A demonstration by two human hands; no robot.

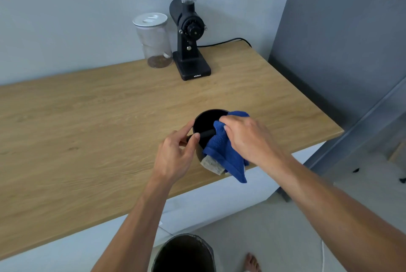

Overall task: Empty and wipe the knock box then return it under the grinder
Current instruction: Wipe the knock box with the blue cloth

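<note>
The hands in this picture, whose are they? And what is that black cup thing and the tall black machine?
The camera sits on a person's head, looking down, so you see their own arms. The left hand steadies a round black knock box, a tub for used coffee. The right hand pushes a blue cloth into it to wipe it. It stands on a wooden counter. At the back stands a coffee grinder beside a glass jar. A bin waits on the floor.

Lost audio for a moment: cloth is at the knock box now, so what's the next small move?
Probably push the blue cloth deeper and sweep the inner wall: most still drapes over the knock box rim, right hand pinching it, left hand steadying the box.
</note>
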